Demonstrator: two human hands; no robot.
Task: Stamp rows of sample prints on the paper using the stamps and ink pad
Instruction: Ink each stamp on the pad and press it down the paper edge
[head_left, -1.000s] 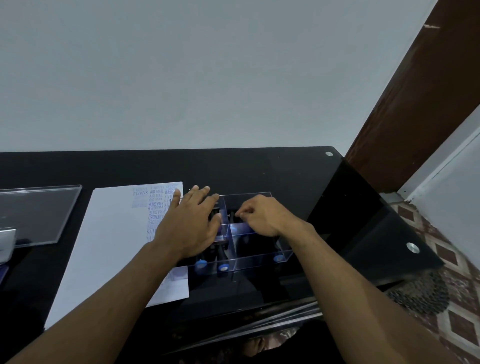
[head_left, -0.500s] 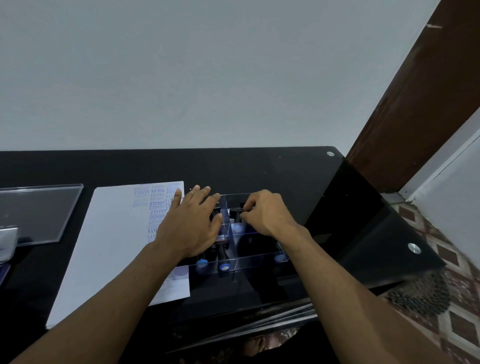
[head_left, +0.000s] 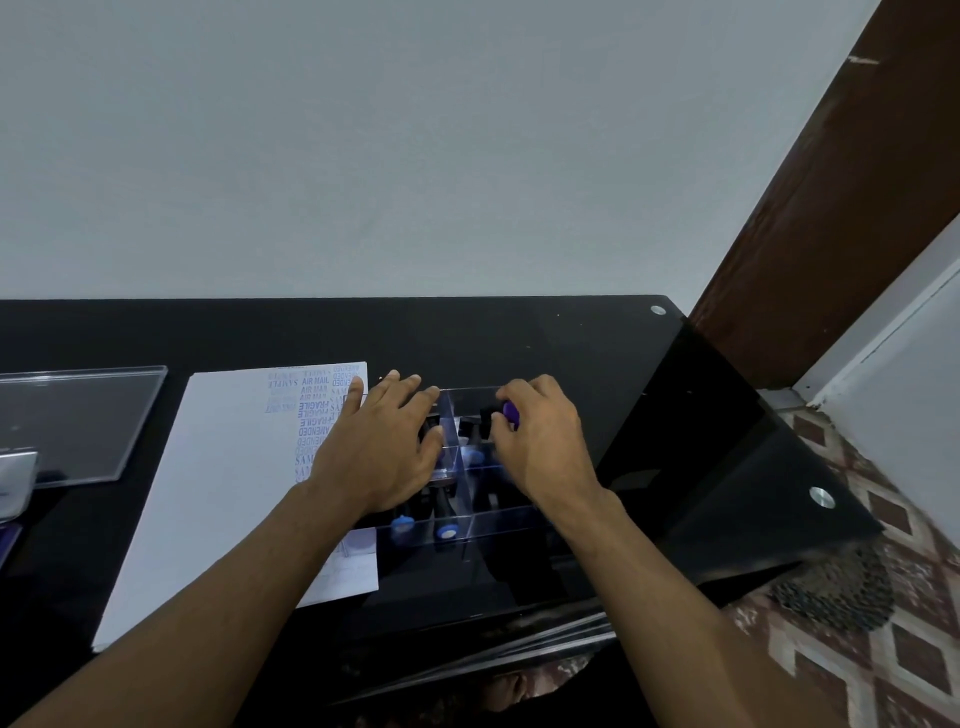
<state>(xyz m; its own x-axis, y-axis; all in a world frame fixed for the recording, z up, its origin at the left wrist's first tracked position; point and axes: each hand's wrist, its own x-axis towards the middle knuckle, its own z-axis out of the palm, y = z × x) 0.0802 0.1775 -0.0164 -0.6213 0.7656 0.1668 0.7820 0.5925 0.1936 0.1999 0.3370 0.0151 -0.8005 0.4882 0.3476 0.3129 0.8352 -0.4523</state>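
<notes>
A white paper sheet (head_left: 218, 493) lies on the black glass desk (head_left: 519, 338), with blue stamped words in rows along its far right part. Right of it stands a clear acrylic stamp box (head_left: 498, 519) with several black stamps with blue caps inside. My left hand (head_left: 379, 441) rests flat with spread fingers on the box's left side and the paper's edge. My right hand (head_left: 540, 441) is over the box's far compartment and pinches a stamp with a purple cap (head_left: 510, 412).
A clear acrylic tray or lid (head_left: 78, 421) lies at the far left, with a pale object (head_left: 15, 483) in front of it. The desk's right corner carries metal studs (head_left: 822, 498). Beyond it are a brown door frame (head_left: 831, 208) and patterned floor tiles (head_left: 893, 623).
My right hand has risen a little from the box's compartment, and a purple-capped stamp now shows between its fingers. My left hand has stayed in place.
</notes>
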